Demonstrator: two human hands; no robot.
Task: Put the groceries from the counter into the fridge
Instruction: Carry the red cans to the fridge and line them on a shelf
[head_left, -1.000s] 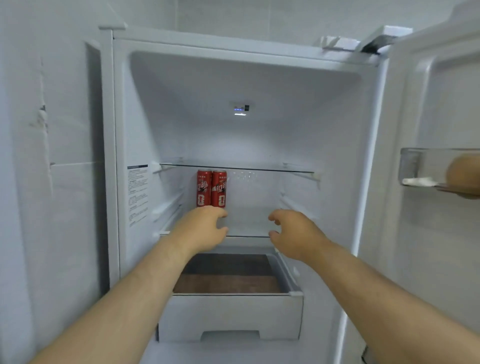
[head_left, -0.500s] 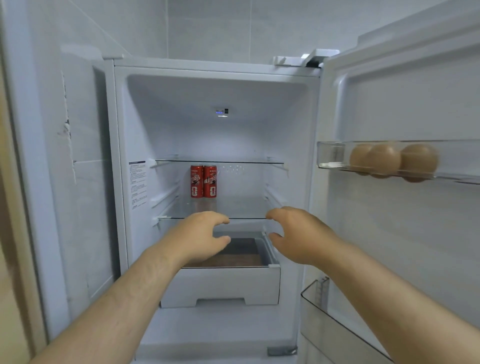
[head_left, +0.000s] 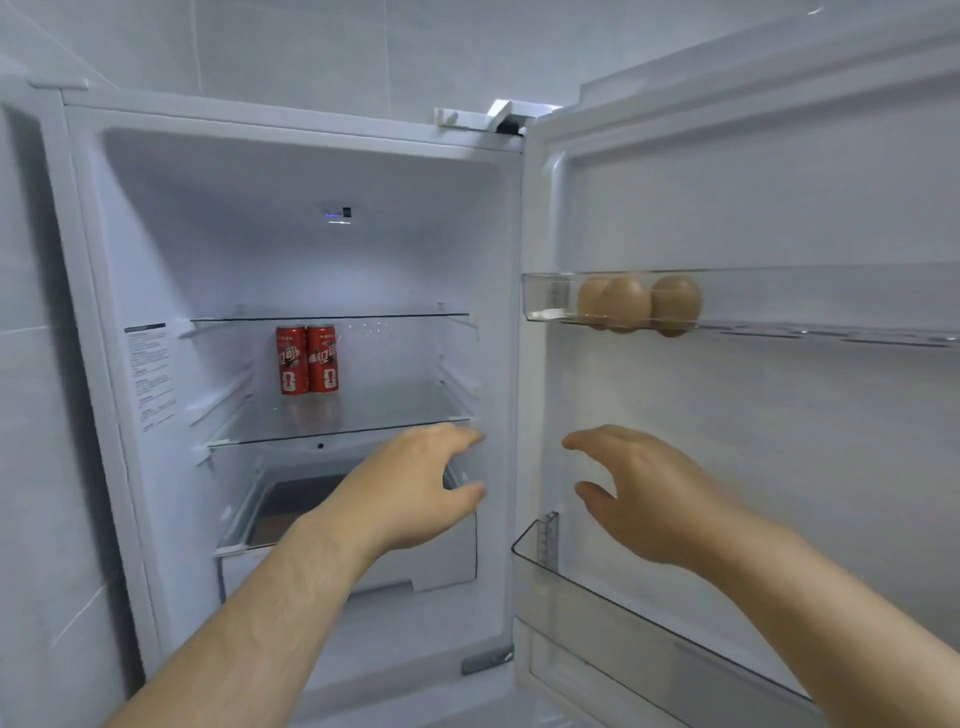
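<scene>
In front of the open fridge (head_left: 291, 171), both hands are held up and hold nothing. The left hand (head_left: 410, 493) has loose, bent fingers. It hovers just in front of the white drawer (head_left: 447, 564). The right hand (head_left: 654, 499) is loose and empty too. It is out in front of the inside of the door (head_left: 753, 197).

Above the left hand and far behind it, two red cans (head_left: 307, 359) stand on the glass shelf (head_left: 384, 410). They touch side by side. Up above the right hand, three brown eggs (head_left: 631, 304) sit in a row in the clear door shelf (head_left: 831, 291). Just under the right hand is the lower door bin (head_left: 649, 618). The counter is not in sight, so I cannot tell what food is left to bring.

What could go wrong? I think the eggs are the big worry. If the right hand bumps or swings the door hard, they could knock together and crack. The cans are tall and thin. If the next thing is pushed in fast, it could tip them and they would roll. The door is wide open too, so the cold leaks out while the hands are empty.

The cans stand straight up. Their long side runs up and down, tops up, with the pictures facing out toward the hands. The eggs look a bit taller than wide, but I cannot tell which end is up.
</scene>
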